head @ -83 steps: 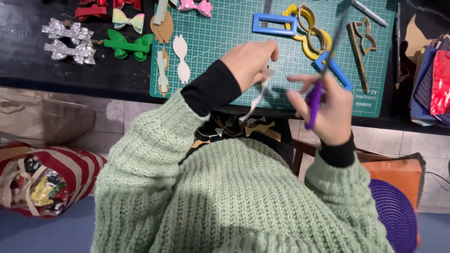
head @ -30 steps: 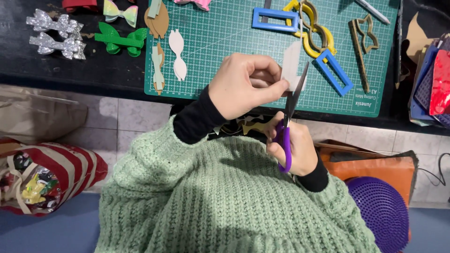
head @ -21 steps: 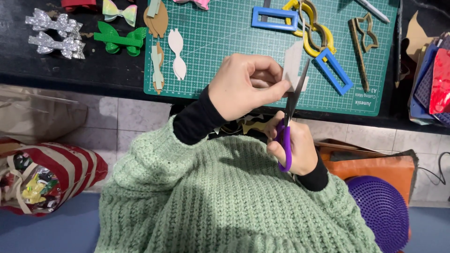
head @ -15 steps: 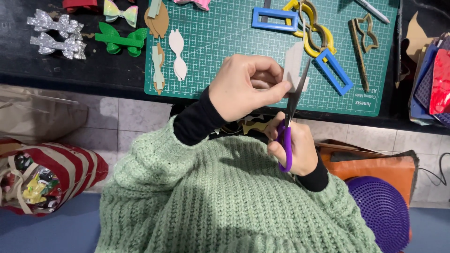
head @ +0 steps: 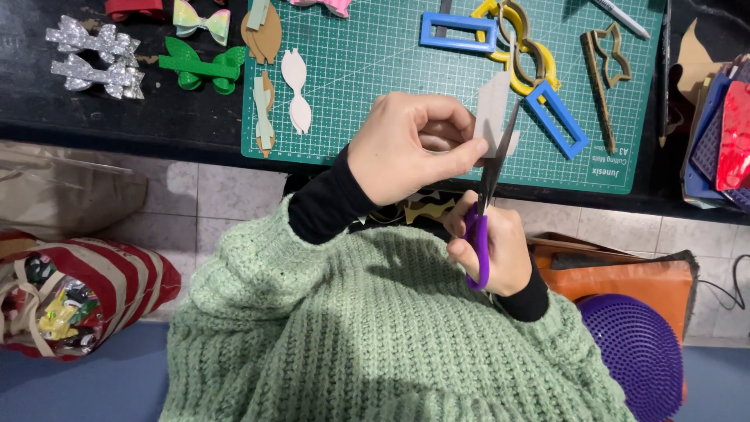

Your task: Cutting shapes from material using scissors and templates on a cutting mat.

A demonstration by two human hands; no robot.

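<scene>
My left hand (head: 410, 144) pinches a small pale piece of material (head: 492, 113) above the front edge of the green cutting mat (head: 375, 70). Purple-handled scissors (head: 484, 211) are gripped in my right hand (head: 492, 250), just below and to the right; their blades point up and meet the lower edge of the pale piece. Both arms wear a green knitted sweater over black sleeves.
On the mat lie blue rectangular templates (head: 457, 31), a yellow template (head: 523, 47), a brown one (head: 601, 59) and cut bow shapes (head: 295, 90). Silver bows (head: 90, 55) and a green bow (head: 195, 66) sit left on the black table. A striped bag (head: 70, 293) and purple cushion (head: 633, 352) are below.
Since 2.8 s ago my right hand has dropped from beside the mat to below my left hand, with the scissors now at the pale piece. Over the last second nothing visibly moved.
</scene>
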